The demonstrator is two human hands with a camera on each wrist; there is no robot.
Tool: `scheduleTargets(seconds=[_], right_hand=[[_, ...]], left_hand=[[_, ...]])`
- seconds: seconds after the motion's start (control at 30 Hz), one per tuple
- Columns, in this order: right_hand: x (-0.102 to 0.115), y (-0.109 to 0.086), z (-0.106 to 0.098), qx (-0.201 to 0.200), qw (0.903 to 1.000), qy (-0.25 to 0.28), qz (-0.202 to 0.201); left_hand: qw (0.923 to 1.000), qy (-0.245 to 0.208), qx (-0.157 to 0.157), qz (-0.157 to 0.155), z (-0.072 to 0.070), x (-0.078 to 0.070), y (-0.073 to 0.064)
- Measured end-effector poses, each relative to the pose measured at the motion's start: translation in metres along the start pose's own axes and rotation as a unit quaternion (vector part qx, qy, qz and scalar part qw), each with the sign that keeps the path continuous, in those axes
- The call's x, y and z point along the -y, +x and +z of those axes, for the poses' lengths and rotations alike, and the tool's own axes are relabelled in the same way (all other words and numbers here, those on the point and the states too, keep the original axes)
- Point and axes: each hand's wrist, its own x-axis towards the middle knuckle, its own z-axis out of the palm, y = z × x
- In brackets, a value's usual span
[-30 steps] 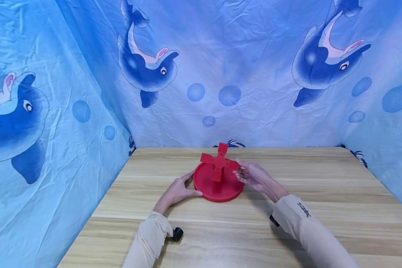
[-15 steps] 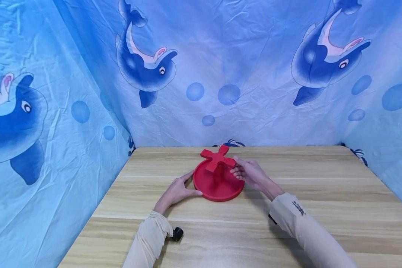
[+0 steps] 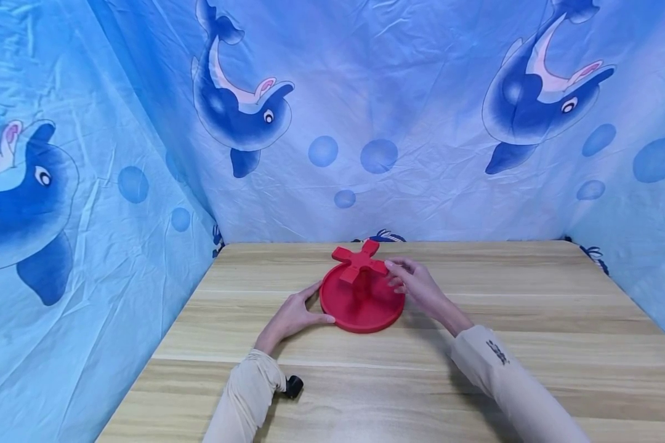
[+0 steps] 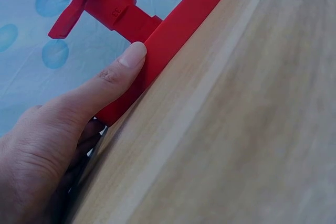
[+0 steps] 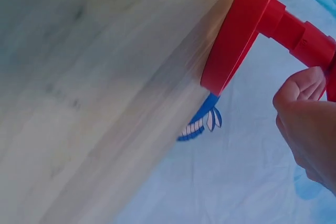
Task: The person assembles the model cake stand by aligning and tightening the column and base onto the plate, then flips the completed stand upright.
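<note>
Bright, even light seems to fall from above on my left hand (image 3: 296,315) and right hand (image 3: 415,286). Between them the red cross (image 3: 360,259) shades the red disc (image 3: 337,303); a soft shadow lies on the table (image 3: 366,381) below my right sleeve (image 3: 510,375). Nearer me than my grip, the wood has a pale sheen. Both wrist views are dimmer, the wood past my left thumb (image 4: 111,79) and right fingers (image 5: 302,85) blurring.
</note>
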Motion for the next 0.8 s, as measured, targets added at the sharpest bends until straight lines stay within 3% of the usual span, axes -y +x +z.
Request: scheduleTargets(seconds=[0.17, 0.33, 0.53, 0.8], right_hand=[[-0.0026, -0.0048, 0.0015, -0.015, 0.9928, -0.099, -0.065], [-0.0045, -0.0073, 0.0043, -0.027, 0.9796, -0.156, -0.123], [-0.0060, -0.0073, 0.0081, -0.045, 0.9673, -0.188, -0.164], [-0.0091, -0.0079, 0.0092, -0.056, 0.9618, -0.196, -0.182]], left_hand=[[1.0000, -0.003, 0.001, -0.002, -0.0006, 0.0007, 0.0005], [1.0000, -0.004, 0.002, -0.001, -0.0004, 0.0007, 0.0003], [1.0000, 0.002, -0.003, -0.001, 0.0006, -0.0004, 0.0006], [1.0000, -0.001, -0.005, -0.001, 0.0009, -0.0010, 0.0003]])
